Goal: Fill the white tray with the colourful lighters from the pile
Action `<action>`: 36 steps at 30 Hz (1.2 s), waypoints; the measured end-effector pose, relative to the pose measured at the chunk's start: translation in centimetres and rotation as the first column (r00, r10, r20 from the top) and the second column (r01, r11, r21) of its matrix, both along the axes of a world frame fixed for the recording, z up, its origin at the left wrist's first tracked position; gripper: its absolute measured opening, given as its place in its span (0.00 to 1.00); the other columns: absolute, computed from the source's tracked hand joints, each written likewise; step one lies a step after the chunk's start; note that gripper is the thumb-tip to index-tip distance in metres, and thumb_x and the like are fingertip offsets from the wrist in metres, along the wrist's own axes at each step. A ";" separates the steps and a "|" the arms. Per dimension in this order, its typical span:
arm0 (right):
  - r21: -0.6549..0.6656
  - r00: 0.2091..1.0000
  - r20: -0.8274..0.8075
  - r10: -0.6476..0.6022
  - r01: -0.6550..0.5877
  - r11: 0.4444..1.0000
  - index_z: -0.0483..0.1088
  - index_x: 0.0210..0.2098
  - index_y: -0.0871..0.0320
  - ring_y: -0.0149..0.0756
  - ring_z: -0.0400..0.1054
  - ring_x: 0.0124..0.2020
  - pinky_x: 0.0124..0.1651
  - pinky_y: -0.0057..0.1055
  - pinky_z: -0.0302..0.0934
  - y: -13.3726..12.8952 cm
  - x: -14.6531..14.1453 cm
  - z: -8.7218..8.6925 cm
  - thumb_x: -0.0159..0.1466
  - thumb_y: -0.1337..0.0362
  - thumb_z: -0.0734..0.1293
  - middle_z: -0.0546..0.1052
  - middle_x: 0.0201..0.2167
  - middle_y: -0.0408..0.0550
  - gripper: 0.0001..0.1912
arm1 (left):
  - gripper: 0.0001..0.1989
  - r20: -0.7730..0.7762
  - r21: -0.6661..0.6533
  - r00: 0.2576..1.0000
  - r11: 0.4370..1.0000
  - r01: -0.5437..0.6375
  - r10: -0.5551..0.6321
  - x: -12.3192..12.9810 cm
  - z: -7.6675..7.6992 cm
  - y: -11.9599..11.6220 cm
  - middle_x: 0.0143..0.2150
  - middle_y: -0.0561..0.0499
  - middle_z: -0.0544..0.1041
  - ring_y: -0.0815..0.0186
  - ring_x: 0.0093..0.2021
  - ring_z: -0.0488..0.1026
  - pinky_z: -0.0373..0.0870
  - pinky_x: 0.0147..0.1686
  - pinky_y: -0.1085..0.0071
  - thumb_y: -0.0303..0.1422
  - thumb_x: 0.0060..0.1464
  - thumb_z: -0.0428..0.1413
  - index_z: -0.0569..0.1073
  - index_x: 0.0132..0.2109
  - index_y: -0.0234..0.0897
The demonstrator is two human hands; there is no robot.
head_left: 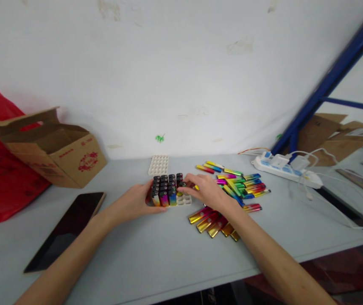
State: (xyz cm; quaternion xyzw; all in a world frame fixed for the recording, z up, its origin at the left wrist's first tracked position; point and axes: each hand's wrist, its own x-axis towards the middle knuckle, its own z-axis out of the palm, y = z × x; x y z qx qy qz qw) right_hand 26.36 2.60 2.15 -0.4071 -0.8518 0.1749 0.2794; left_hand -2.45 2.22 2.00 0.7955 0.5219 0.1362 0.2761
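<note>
Several upright lighters (164, 190) with black tops and shiny coloured bodies stand in rows in a white holed tray (184, 200). My left hand (140, 199) is curled round the tray's left end, thumb along its front, steadying tray and lighters. At the tray's right part, my right hand (202, 188) pinches a lighter (182, 184) with a black top, set upright at a tray hole; its lower part is mostly hidden. Loose lighters (238, 184) in many colours lie right of this hand, and gold-ended ones (208, 222) lie fanned out below it.
Behind the lighters lies another white holed tray (158, 165). On the left are a dark tablet-like device (67, 228), an open cardboard box (57, 152) and a red bag (0, 169). A power strip (286, 171) with cables lies at right, by a blue metal frame (324, 84).
</note>
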 end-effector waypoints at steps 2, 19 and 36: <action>0.020 1.000 0.011 0.024 -0.024 1.000 0.77 0.46 0.54 0.38 0.78 0.37 0.41 0.30 0.63 0.0 0.1 0.0 0.77 0.55 0.75 0.85 0.36 0.46 0.10 | 0.35 -0.044 0.007 0.999 1.000 -0.012 0.013 0.1 0.2 -0.1 0.43 0.44 0.87 0.51 0.37 0.82 0.73 0.35 0.61 0.58 0.48 0.69 0.74 0.54 0.40; 0.066 0.988 0.152 -0.010 0.000 0.998 0.81 0.45 0.54 0.39 0.78 0.35 0.39 0.30 0.58 0.2 -0.3 0.5 0.77 0.52 0.73 0.86 0.34 0.48 0.12 | 0.35 -0.046 0.001 0.999 1.000 -0.025 0.025 0.3 0.5 -0.2 0.43 0.44 0.87 0.49 0.37 0.83 0.74 0.36 0.60 0.57 0.47 0.69 0.75 0.54 0.40; 0.085 0.784 0.334 -0.523 0.527 0.846 0.76 0.68 0.67 0.51 0.75 0.67 0.73 0.41 0.62 5.3 8.8 -2.2 0.78 0.71 0.65 0.80 0.66 0.67 0.21 | 0.40 -0.075 -0.030 0.996 0.998 -0.046 0.044 0.3 0.3 0.0 0.45 0.42 0.87 0.48 0.40 0.83 0.75 0.38 0.59 0.62 0.46 0.67 0.74 0.55 0.38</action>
